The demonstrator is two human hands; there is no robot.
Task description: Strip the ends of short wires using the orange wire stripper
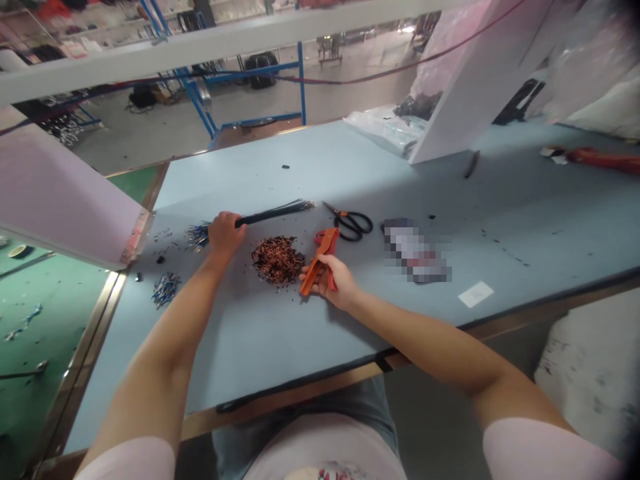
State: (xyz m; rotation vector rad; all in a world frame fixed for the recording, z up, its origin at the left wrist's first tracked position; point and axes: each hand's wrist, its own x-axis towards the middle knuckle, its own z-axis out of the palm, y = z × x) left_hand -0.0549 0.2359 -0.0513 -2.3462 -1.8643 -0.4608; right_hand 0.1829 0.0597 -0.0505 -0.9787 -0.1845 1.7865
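My left hand [226,235] is closed around a bundle of thin black wires [270,215], whose blue-tipped ends [199,235] fan out to the left of it. My right hand [334,281] grips an orange wire stripper [319,261] by its handles. Between the two hands lies a heap of short copper-brown wire scraps [277,260] on the grey-blue workbench [250,333]. Black-handled scissors [353,223] rest just beyond my right hand. A small pile of blue-and-silver wire pieces [167,289] sits left of my left forearm.
A pixelated, unreadable object [415,253] lies right of the scissors, and a white paper slip [475,294] lies near the front edge. A red item [605,160] lies at the far right. White panels [480,80] rise behind the bench, and a blue metal frame [210,100] stands beyond it.
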